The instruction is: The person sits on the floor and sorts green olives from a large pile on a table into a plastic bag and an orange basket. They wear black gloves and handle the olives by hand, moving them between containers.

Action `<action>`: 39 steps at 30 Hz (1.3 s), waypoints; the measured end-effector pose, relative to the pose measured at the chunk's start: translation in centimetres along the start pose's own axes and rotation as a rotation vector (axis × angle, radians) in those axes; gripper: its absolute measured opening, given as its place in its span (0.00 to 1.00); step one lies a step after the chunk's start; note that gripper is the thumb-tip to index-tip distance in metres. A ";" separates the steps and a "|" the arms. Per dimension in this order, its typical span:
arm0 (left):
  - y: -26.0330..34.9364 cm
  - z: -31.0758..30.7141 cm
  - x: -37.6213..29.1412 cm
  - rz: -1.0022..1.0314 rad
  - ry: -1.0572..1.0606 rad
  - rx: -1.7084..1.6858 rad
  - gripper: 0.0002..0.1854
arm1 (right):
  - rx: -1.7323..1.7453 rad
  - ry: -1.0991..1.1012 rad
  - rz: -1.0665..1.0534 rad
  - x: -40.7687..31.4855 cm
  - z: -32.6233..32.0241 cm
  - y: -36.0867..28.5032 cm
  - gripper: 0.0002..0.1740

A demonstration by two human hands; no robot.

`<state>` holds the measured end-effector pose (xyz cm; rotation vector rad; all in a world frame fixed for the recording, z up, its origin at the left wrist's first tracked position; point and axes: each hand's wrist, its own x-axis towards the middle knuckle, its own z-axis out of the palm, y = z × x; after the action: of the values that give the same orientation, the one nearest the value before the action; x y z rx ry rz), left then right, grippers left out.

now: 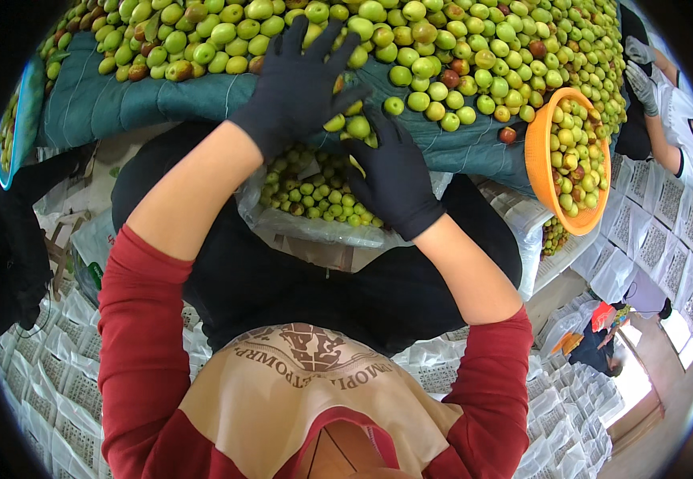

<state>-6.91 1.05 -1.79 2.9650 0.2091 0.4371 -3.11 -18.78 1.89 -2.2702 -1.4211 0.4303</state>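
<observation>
A large heap of green jujubes (418, 36), some blushed red-brown, lies on a dark green quilted cloth (149, 108). My left hand (301, 90), in a black glove, spreads its fingers palm down over the heap's near edge. In a matching glove, my right hand (394, 170) curves at the cloth's edge. Several loose jujubes (358, 127) are between the two hands; whether the right fingers grip any is hidden. Below them, between my knees, a container lined with clear plastic film (346, 232) holds more jujubes (316, 197).
An orange plastic basket (535, 155) of jujubes stands tilted at the cloth's right end. A blue-rimmed basket (17, 132) is at far left. Another person's gloved hands (643, 87) show at upper right. Plastic-lined crates (652, 197) cover much floor; another person (595, 350) is farther off.
</observation>
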 end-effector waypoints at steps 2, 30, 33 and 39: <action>0.9 -0.6 -0.7 0.096 -0.099 -0.067 0.33 | 0.139 -0.066 0.138 -0.1 -1.2 0.7 0.13; 2.1 -2.6 1.4 0.122 -0.362 -0.500 0.18 | 0.120 -0.107 0.471 1.4 -7.2 5.2 0.18; 1.4 -2.6 2.3 -0.004 -0.303 -0.363 0.22 | -0.171 0.393 0.236 3.4 -6.9 8.8 0.19; 1.5 -1.0 2.5 -0.058 -0.363 -0.064 0.32 | -0.531 -0.097 0.560 3.8 -2.7 7.9 0.45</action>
<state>-4.71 0.12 0.06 2.8986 0.2339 -0.1019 5.91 -18.97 0.10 -3.1301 -0.9968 0.3564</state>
